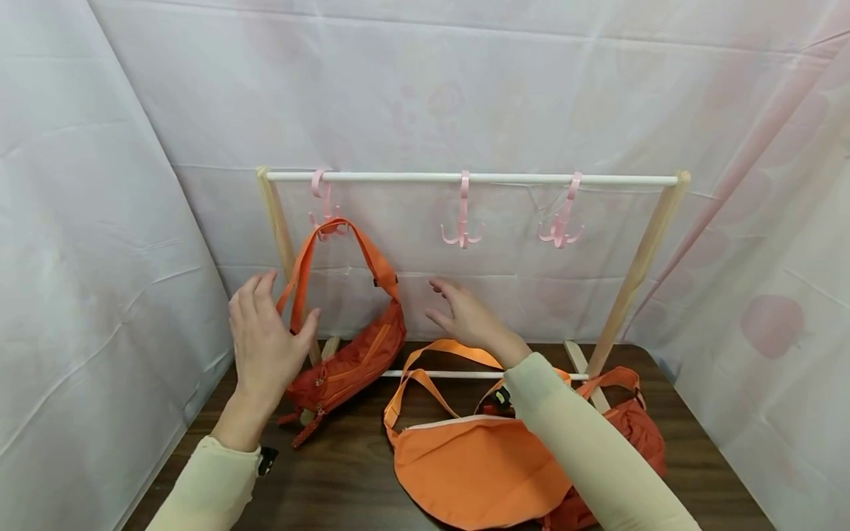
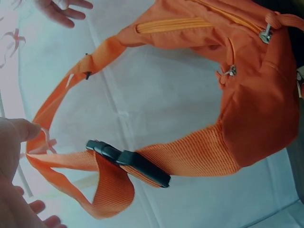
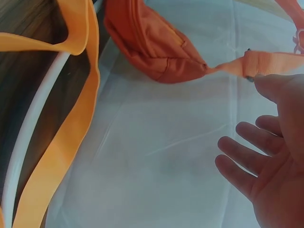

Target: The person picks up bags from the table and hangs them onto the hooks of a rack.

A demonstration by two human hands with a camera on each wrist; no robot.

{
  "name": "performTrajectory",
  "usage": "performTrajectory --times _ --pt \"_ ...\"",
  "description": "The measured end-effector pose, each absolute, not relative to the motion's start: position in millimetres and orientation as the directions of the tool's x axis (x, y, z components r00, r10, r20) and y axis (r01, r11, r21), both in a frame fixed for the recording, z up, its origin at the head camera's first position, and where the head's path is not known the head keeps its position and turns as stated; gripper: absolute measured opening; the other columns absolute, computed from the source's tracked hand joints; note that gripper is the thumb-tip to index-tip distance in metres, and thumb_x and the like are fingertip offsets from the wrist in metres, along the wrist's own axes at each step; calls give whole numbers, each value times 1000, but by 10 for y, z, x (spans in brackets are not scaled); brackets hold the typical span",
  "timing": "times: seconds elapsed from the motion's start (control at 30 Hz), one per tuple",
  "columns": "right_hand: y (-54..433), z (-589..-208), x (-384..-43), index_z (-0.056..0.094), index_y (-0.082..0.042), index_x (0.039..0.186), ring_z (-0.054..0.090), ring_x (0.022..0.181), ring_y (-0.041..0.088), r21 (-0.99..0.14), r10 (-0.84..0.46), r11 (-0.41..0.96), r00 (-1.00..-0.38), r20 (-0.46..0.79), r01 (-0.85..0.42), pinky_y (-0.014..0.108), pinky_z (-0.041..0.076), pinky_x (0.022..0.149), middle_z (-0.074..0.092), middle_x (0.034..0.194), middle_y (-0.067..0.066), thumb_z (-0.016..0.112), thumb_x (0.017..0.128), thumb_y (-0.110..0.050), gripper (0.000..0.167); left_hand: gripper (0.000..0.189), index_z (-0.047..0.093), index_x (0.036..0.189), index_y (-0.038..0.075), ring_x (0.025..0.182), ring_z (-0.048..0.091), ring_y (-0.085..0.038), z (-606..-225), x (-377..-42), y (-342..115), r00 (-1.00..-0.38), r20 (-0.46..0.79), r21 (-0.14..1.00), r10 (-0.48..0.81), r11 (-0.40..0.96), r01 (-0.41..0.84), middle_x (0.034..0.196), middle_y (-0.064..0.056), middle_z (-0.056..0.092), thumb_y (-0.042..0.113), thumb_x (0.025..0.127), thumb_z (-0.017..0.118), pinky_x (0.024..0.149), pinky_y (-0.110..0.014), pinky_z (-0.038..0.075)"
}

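A rust-orange waist bag hangs tilted by its strap from the left pink hook. To the left of that strap is my left hand, its fingers raised and the thumb apart, holding nothing. My right hand is held up to the right of the same bag, fingers spread and nothing in them. A black buckle shows on the strap in the left wrist view. In the right wrist view the strap slider overlaps the thumb's tip.
Two more pink hooks hang from the rack's white rail. A bright orange half-round bag lies on the dark wooden table. Red bags lie beside and under it, partly behind my right sleeve.
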State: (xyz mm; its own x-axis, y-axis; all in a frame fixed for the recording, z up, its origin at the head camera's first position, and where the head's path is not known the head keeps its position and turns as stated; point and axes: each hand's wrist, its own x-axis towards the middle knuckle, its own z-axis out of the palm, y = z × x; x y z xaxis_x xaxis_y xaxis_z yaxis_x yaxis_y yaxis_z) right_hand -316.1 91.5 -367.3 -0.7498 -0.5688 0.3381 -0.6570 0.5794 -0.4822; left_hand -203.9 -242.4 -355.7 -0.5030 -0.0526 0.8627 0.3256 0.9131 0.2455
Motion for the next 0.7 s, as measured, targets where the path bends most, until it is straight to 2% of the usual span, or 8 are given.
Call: performTrajectory --times 0.17,0.37,0.53,0.7 --pt "1060 -3755 -3147 43 2 159 59 132 42 -479 -551 602 -766 331 -639 54 47 110 54 152 23 68 106 -26 64 78 47 150 -4 126 44 -51 -3540 -2022 -2342 -387 922 161 11 898 409 144 -29 50 21 86 84 104 -62 37" --pt "1249 -3821 -3091 44 1 158 57 136 38 -480 -527 639 -796 297 -602 54 45 113 54 153 20 68 106 -26 63 69 52 147 -4 122 47 -52 -3556 -2037 -2233 -320 946 118 53 862 493 142 -29 53 21 88 78 102 -62 38" --pt "1408 -3906 -3075 42 0 160 55 137 39 -473 -523 657 -807 275 -587 55 45 112 54 153 19 65 107 -24 62 64 55 144 -5 119 49 -54 -3641 -2074 -2137 -301 945 65 129 827 558 141 -30 54 18 89 77 101 -64 39" --pt "1541 -3998 -3076 42 -1 160 54 138 38 -469 -513 678 -822 249 -565 56 44 112 53 154 18 64 107 -23 61 66 55 144 -6 117 52 -52 -3768 -2120 -2030 -341 917 49 208 790 612 141 -30 54 9 85 81 98 -62 43"
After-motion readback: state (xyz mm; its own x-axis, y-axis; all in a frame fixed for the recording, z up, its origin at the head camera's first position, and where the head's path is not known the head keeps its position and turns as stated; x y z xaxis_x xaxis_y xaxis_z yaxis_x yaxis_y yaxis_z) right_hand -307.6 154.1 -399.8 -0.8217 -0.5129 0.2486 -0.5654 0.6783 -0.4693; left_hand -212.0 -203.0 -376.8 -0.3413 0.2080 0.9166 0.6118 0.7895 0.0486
